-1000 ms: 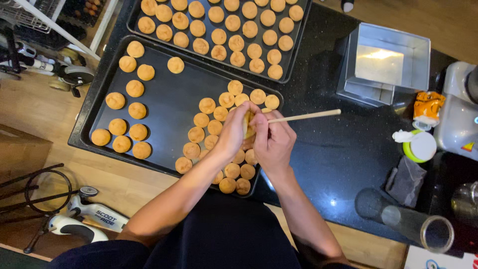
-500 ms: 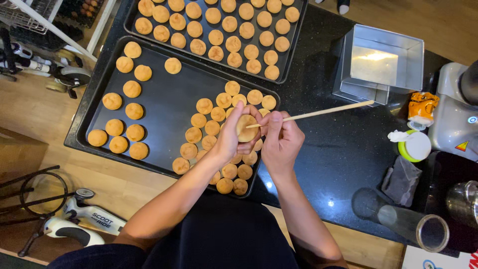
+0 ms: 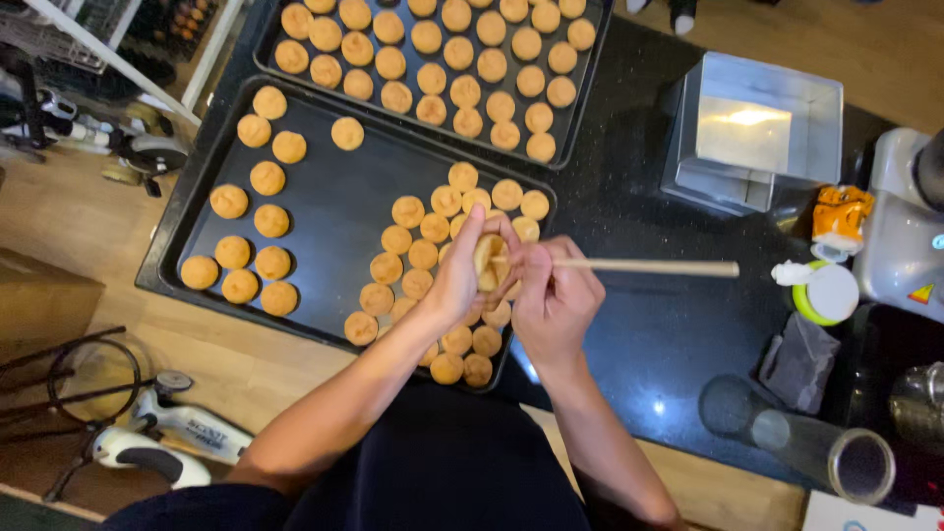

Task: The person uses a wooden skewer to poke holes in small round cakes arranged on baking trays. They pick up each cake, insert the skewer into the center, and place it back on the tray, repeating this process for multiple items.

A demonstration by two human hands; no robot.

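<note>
Left hand (image 3: 460,280) pinches a round pastry (image 3: 489,264) above the near tray (image 3: 324,211); right hand (image 3: 551,300) grips a wooden stick (image 3: 644,266), lying level, its tip meeting the pastry from the right.

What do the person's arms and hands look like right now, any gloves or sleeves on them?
Both hands are bare: no gloves, rings or watch show on the left hand or the right hand. Both forearms are uncovered down to the elbow. Dark navy fabric shows at the bottom of the frame, by the left upper arm and over the body; whether it is a short sleeve cannot be told.
</note>
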